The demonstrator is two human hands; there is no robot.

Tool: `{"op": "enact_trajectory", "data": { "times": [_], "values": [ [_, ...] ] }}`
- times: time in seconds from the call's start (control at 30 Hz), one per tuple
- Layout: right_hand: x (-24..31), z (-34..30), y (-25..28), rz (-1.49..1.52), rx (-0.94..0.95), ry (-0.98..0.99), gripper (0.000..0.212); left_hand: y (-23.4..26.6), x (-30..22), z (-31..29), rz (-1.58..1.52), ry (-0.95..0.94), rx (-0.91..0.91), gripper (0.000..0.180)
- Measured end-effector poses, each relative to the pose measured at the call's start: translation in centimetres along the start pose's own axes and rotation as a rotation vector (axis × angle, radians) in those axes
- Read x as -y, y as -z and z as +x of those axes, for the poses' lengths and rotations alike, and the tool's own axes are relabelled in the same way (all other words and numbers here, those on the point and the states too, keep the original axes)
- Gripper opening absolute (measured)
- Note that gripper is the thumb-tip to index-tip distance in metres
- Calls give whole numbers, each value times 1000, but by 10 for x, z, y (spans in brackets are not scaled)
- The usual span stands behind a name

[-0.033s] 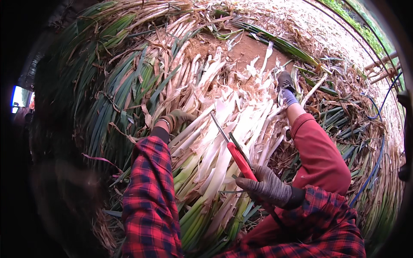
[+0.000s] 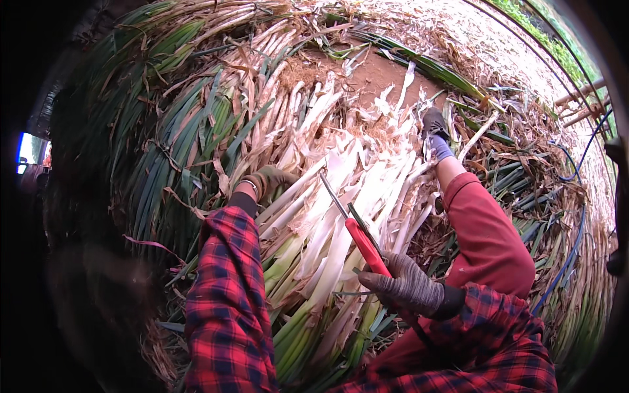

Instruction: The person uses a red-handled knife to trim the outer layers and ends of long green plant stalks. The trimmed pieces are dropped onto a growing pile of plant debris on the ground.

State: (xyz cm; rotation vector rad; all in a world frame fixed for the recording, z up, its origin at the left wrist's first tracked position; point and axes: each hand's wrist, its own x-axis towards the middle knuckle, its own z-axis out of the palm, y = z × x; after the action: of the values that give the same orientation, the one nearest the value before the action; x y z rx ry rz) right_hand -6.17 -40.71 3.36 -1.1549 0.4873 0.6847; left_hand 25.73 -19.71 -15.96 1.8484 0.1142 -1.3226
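Long green onions with white stalks (image 2: pixel 327 232) lie in a pile in front of me, their peeled skins loose among them. My left hand (image 2: pixel 270 180), in a dark glove, reaches into the left side of this pile. Its fingers are bent over a stalk there and partly hidden by stalks and dry leaves. Over the near part of the pile, my right hand (image 2: pixel 407 283), in a grey knit glove, is closed round a red air blow gun (image 2: pixel 367 245). The tool's thin metal nozzle points up and left across the white stalks; a dark hose runs below the hand.
Unpeeled onions with green leaves (image 2: pixel 183 137) are heaped at the left. My shoe (image 2: pixel 435 124) stands on the right, by bare brown soil (image 2: pixel 380 75) and dry leaf litter (image 2: pixel 517 180). A blue hose (image 2: pixel 569 262) runs down the right side beside more stalks.
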Motion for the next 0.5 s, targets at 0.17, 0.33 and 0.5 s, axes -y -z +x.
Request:
{"op": "enact_trajectory", "data": {
  "times": [0.17,0.33,0.5],
  "values": [
    [-7,3,2,-18,-40,-12,34,-1,-7,27,339,47,-73,40],
    [-8,4,3,-35,-31,-1,36,18,13,45,528,40,-282,48],
    [-11,-2,7,-68,-43,51,40,5,-10,-39,315,-202,-576,55]
  ]
}}
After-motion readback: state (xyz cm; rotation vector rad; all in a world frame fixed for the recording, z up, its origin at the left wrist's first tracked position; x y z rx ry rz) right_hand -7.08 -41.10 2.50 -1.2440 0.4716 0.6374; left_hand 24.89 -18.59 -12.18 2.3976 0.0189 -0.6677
